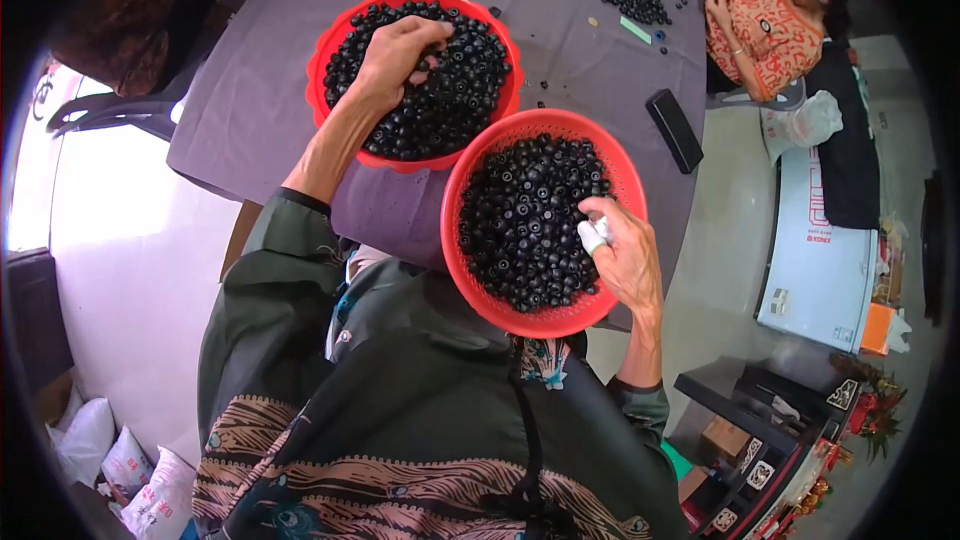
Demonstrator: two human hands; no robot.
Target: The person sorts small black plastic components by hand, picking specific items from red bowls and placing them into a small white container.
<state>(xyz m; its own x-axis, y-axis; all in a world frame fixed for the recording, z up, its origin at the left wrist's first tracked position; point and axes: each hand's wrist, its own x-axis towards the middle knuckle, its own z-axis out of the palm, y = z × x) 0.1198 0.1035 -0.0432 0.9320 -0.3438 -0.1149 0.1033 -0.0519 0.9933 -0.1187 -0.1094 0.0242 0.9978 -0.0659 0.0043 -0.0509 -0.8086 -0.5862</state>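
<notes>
Near red basket (pixel 470 270) of black beads (pixel 525 225), right hand (pixel 625 260) pinching white piece (pixel 592 236); left hand (pixel 395 60) fingers curled into far basket (pixel 325 50), picking beads. Next: steady single-bead pinch.

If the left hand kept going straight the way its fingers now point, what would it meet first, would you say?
Most likely the black beads in the far red basket. The left hand reaches over that basket with its fingertips bent down among them, apparently already touching; depth is hard to judge from above.
</notes>
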